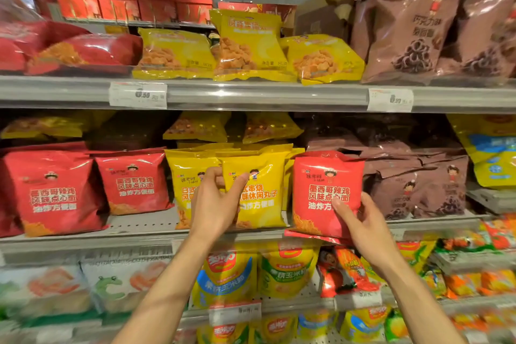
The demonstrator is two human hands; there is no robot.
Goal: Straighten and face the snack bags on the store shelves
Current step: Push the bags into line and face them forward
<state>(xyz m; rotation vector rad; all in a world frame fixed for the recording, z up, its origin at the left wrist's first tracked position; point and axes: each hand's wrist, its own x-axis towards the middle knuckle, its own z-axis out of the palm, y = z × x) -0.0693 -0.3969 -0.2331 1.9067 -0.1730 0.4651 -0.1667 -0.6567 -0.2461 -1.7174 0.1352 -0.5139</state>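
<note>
On the middle shelf (145, 236) my left hand (215, 204) grips the left edge of an upright yellow snack bag (259, 193), thumb across its front. A second yellow bag (187, 176) stands just behind and to its left. My right hand (360, 223) holds the lower right corner of a red snack bag (321, 184), which stands between the yellow bags and the brown bags (418, 190), its bottom hanging over the shelf lip. Two more red bags (50, 193) face forward at the left.
The upper shelf (251, 92) carries red, yellow and brown bags, with price tags (138, 95) on its rail. Below are yellow corn-snack bags (226, 274) and mixed small packs (346, 271). A gap of bare shelf (139, 222) lies between the red and yellow bags.
</note>
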